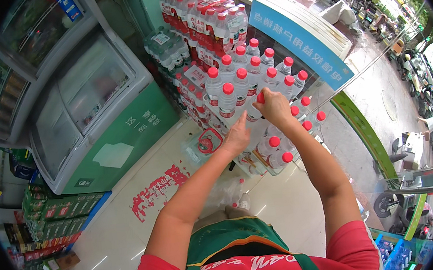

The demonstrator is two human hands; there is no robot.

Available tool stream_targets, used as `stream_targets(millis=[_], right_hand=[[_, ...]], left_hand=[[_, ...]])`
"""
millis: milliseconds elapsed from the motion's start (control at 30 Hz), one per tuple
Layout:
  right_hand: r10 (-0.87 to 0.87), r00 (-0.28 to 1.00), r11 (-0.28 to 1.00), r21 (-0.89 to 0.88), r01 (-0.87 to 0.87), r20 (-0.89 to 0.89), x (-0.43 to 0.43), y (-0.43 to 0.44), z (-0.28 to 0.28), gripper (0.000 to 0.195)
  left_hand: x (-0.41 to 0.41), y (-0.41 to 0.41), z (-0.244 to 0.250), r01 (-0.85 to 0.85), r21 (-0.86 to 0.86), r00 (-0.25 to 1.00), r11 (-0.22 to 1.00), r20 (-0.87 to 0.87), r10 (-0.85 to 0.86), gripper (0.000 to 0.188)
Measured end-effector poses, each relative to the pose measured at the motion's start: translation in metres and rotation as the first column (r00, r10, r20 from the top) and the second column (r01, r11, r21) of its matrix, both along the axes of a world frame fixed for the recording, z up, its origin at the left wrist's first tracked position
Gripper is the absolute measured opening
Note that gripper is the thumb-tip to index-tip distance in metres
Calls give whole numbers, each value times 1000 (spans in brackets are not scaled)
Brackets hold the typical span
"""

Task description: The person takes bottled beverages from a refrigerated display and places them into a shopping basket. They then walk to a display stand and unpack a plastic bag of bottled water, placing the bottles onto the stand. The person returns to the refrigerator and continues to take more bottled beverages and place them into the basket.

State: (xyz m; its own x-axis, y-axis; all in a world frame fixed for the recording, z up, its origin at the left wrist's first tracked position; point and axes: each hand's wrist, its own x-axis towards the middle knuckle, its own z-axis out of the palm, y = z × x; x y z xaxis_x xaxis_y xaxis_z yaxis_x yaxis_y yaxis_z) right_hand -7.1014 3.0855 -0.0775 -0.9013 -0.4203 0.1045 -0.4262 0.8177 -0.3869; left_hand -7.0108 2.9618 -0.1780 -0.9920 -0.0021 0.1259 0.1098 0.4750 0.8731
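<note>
My right hand (275,107) grips a clear plastic water bottle (253,113) by its red cap. The bottle is upright among the others on a display stand. Just to the left, my left hand (237,136) is held with its index finger extended toward that bottle, and nothing shows in it. Behind the hands stand rows of red-capped bottles (241,83), close together. More red-capped bottles (280,158) are at the near right end of the stand; whether they lie or lean I cannot tell. My right forearm partly covers some of them.
Shrink-wrapped bottle packs (209,25) are stacked behind the stand. A green chest freezer (122,141) is on the left, with stacked cartons (62,210) beside it. A red-handled clear plastic jug (202,148) and crumpled plastic film (222,191) are on the floor. Glass panels border the right side.
</note>
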Motion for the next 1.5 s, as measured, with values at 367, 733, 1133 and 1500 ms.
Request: stream_targets(millis=[367, 733, 1133, 1500], right_hand=[[-54, 997, 994, 97, 49, 47, -31, -18, -1, 39], [19, 1000, 998, -61, -18, 4, 33, -16, 28, 61], [100, 840, 995, -41, -92, 533, 182, -21, -128, 36], [309, 452, 817, 11, -577, 837, 298, -66, -430, 27]], left_hand=[[-34, 12, -8, -27, 65, 973, 998, 229, 11, 68], [23, -4, -1, -144, 200, 975, 969, 195, 104, 64], [236, -56, -139, -382, 91, 754, 920, 606, 254, 37], [370, -16, -320, -473, 11, 411, 881, 888, 209, 32]])
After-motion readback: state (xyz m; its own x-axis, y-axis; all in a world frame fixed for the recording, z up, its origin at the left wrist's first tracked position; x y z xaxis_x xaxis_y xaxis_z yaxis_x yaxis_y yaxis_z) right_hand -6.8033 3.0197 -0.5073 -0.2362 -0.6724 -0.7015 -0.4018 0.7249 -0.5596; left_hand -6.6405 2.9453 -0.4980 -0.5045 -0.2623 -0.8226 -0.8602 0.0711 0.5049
